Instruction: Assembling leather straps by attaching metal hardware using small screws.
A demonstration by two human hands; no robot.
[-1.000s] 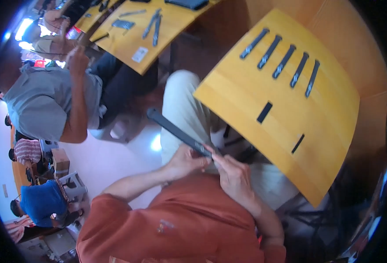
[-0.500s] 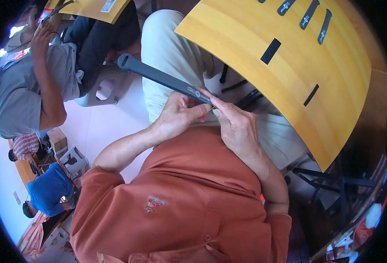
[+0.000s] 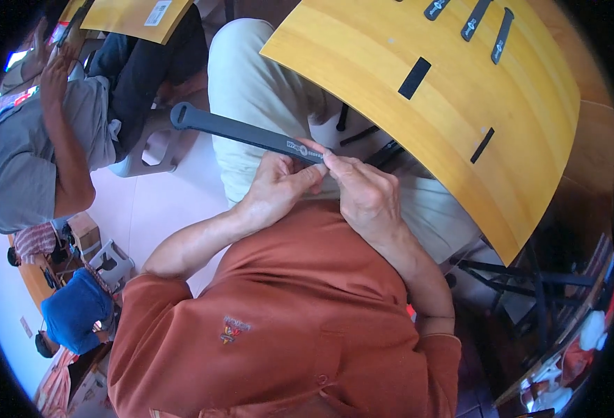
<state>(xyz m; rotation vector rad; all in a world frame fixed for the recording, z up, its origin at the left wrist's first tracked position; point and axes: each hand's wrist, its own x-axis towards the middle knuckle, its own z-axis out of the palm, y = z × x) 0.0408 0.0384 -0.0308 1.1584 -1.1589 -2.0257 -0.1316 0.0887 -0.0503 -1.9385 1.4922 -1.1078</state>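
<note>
Your left hand (image 3: 273, 189) and right hand (image 3: 363, 191) pinch the long flat dark-grey plastic strap (image 3: 241, 130)—fingers closed on its near end, tip toward ten o'clock—handling seems barely begun.

Both hands, the left hand (image 3: 276, 189) and right hand (image 3: 364, 194), pinch the near end of a long dark flat tool (image 3: 241, 130) over the lap, beside a yellow wooden surface (image 3: 460, 104) carrying what seem to be similar dark tools (image 3: 475, 19).

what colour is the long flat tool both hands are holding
Dark grey to black, with a small pale label near the held end; the tool shows in the head view.
</note>
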